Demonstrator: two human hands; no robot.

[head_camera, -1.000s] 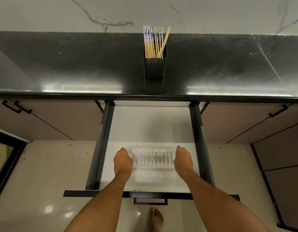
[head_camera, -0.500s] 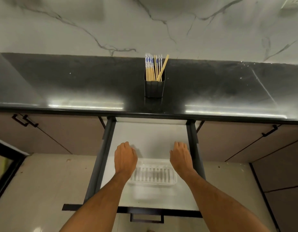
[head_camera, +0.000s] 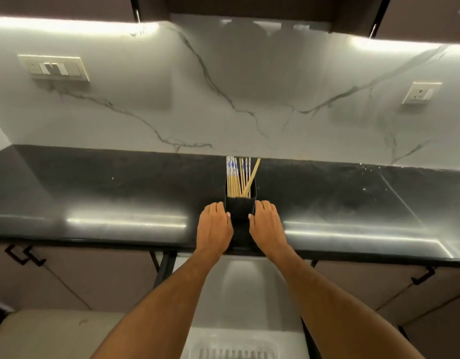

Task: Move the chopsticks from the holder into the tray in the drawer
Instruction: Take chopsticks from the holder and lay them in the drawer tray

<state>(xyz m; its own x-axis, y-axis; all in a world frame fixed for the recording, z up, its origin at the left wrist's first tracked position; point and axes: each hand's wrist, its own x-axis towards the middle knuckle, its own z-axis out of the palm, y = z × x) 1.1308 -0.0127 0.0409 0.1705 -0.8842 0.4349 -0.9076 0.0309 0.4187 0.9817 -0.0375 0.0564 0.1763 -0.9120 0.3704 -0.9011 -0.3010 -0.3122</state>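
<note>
A black rectangular holder (head_camera: 239, 209) stands on the black counter and holds several wooden chopsticks (head_camera: 235, 181), some with blue-and-white tops, one leaning right. My left hand (head_camera: 214, 226) presses against the holder's left side and my right hand (head_camera: 267, 225) against its right side, thumbs on its front corners. Below the counter the white drawer (head_camera: 249, 291) is pulled out. The clear ribbed tray (head_camera: 234, 351) lies in it at the bottom edge, partly cut off.
The black counter (head_camera: 107, 193) runs the full width under a marble wall with a switch plate (head_camera: 55, 67) at left and a socket (head_camera: 421, 93) at right. Brown cabinet fronts with black handles (head_camera: 24, 255) flank the drawer.
Both hands left the tray in the drawer and rose to the counter, closing in on the holder's two sides. The view tilted upward, so the tray slid to the bottom edge.
</note>
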